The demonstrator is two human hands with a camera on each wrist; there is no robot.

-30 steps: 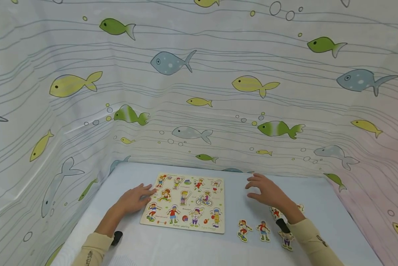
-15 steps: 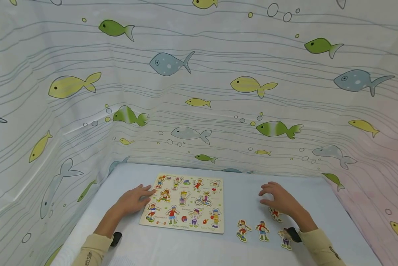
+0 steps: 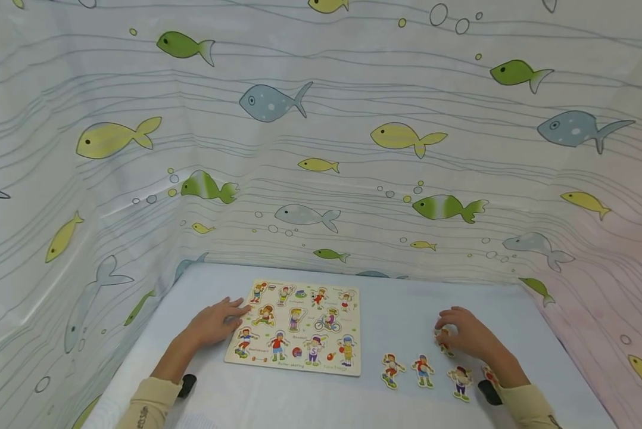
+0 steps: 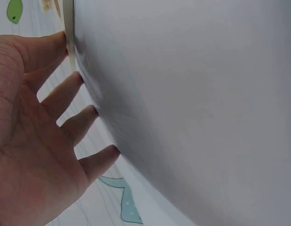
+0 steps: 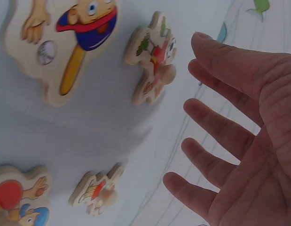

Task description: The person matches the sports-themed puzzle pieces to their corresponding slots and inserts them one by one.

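You are touching the left edge of the puzzle board [image 3: 281, 320] with your spread left hand [image 3: 216, 322] | you are hovering your right hand [image 3: 464, 335], fingers wide | the soccer-player piece [image 5: 155, 66] is lying just off its fingertips

The puzzle board [image 3: 281, 322] reads — "Skateboard," "Baseball," "Roller-skating."

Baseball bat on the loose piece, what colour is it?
Golden yellow; the bat shows best in the right wrist view.
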